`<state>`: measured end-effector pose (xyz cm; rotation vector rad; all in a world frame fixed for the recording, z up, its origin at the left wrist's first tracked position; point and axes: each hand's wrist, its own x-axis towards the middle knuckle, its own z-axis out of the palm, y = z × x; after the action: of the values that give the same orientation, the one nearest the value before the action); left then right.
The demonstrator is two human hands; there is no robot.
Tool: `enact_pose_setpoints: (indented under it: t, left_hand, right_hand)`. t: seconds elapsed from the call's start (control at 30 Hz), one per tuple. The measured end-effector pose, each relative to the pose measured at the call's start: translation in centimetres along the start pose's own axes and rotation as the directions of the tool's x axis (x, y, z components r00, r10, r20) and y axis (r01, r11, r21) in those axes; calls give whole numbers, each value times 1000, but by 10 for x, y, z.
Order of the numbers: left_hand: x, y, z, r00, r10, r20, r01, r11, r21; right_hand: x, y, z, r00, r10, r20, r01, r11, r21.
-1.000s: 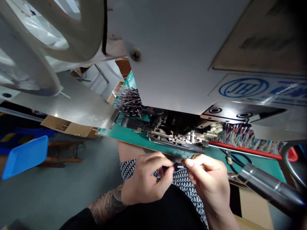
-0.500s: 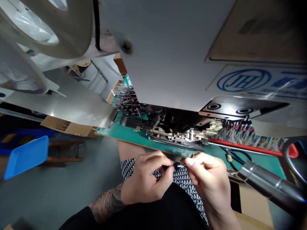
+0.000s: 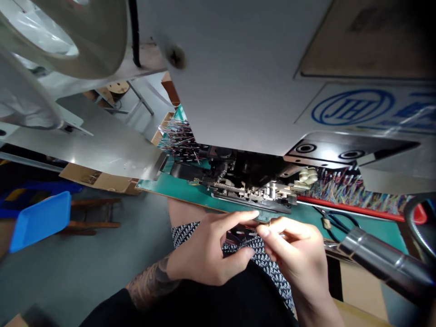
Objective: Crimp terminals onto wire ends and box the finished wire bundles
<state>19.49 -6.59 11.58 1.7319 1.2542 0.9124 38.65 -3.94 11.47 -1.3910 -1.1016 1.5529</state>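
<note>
- Pale grey metal machine housing with a blue oval JH logo [image 3: 238, 91]: looms over the far side and the middle of the surface.
- Green flat surface with a thin brown near edge [image 3: 170, 190]: runs beneath the machine; its near left corner is bare.
- Bare left hand [image 3: 207, 250]: just in front of the surface's near edge, grip apart, forefinger and thumb spread, beside the right fingertips.
- Bare right hand [image 3: 296, 250]: also at the near edge, right of the left hand, grip together, thumb and forefinger clamped on the wire-like piece.
- Blue plastic tray with rounded corners [image 3: 41, 221]: well left of the surface's left corner.
- Shiny metal cylinder [image 3: 381, 259]: slants over the near right corner.
- Long red tray [image 3: 344, 205]: along the right part of the surface, holding many multicoloured wires [image 3: 361, 190].
- Bristling bundle of dark and pale wires [image 3: 180, 138]: towards the far left corner.
- Scissors with dark looped handles [image 3: 337, 222]: near the right end, nearer than the red tray.
- Small, thin wire-like piece [image 3: 270, 222]: at the right fingertips, over the lap; its full length is hidden.
</note>
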Motion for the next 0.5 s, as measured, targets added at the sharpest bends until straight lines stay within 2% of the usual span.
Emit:
enact_pose_setpoints:
  t: [0.13,0.27,0.4,0.5]
  left_hand:
    - [6,-2,2,998,-59,-22,55,986,-154]
    - [9,-1,8,996,-67,-50,49,952,-302]
    - [7,3,10,995,-71,-65,47,947,-319]
    - [6,6,9,997,-76,-23,65,950,-305]
  right_hand:
    - [-3,1,0,998,-63,6,63,998,-24]
    - [-6,1,-1,995,-102,2,102,995,-9]
    - [-7,2,-2,997,-81,-4,81,997,3]
    - [-7,4,-4,999,-41,-8,41,999,29]
